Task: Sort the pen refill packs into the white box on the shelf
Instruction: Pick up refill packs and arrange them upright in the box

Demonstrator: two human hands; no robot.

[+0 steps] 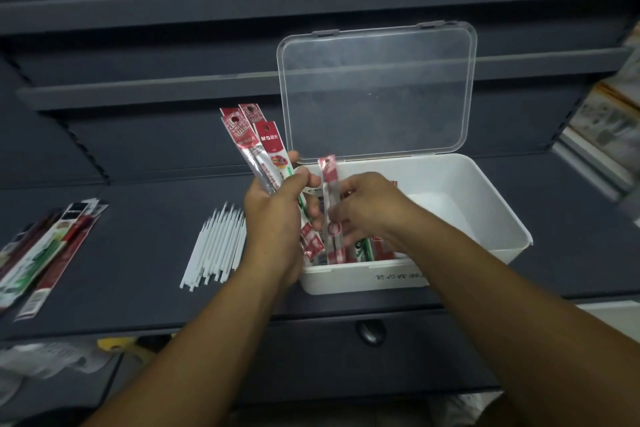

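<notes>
A white box [491, 218] stands on the dark shelf, its clear lid [377, 94] propped open behind it. Several red refill packs [377, 253] lie along its near left side. My left hand [273, 215] grips a fanned bunch of red and silver refill packs [252, 146] just left of the box's rim. My right hand [367, 208] is over the box's left half and pinches one upright red refill pack [330, 191] between thumb and fingers.
A bundle of loose white refill tubes [216, 246] lies on the shelf left of the box. More packs [45, 253] are spread at the far left. Below the shelf edge is a drawer with a round pull [371, 332]. Upper shelves run behind.
</notes>
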